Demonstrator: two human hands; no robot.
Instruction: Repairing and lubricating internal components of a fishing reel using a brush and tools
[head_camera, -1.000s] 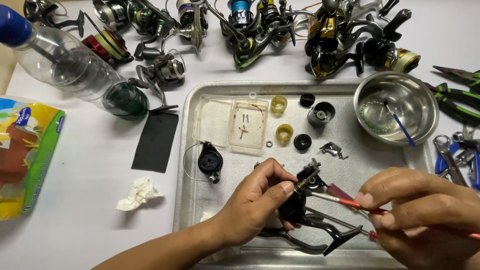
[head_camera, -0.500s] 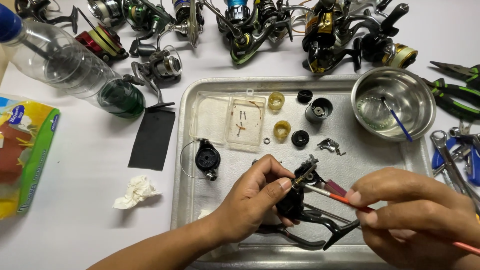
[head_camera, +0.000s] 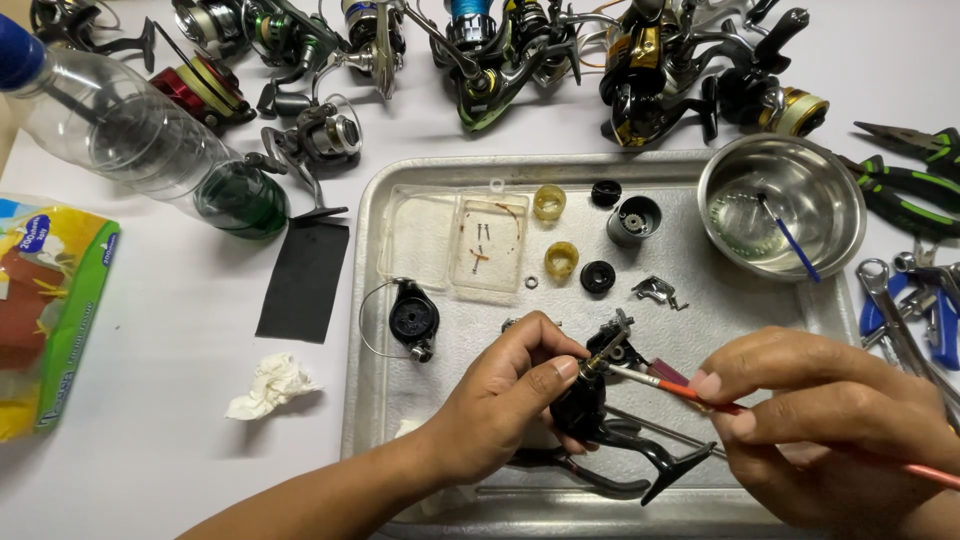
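Left hand (head_camera: 500, 405) grips one black fishing-reel body (head_camera: 585, 405); right hand (head_camera: 820, 420) pinches one thin red-handled brush (head_camera: 700, 393) — two yellow plastic rings (head_camera: 549, 202) lie on the metal tray (head_camera: 400, 330).

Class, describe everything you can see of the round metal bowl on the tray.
The metal bowl is round, shiny and steel-looking, standing upright in the far right corner of the metal tray. It seems to hold a little clear liquid, and a thin blue-handled stick leans inside against its wall. Neither hand touches it.
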